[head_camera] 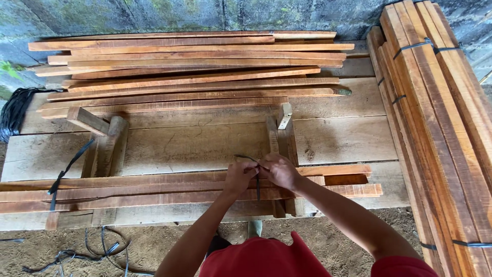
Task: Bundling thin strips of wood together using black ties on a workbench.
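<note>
Rough-sawn reddish wood slats, matt; pale, worn plank counter; glossy black plastic strap; mossy, rough concrete wall; red cloth shirt.

Slat bundle on workbench front; loose slats behind; tied stack right, probably leaning.

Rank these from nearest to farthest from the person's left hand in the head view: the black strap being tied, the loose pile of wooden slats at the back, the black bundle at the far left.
1. Black strap, at the left hand, between both hands.
2. Loose pile of wooden slats, behind, toward the wall.
3. Black bundle, at the far left edge.
</note>
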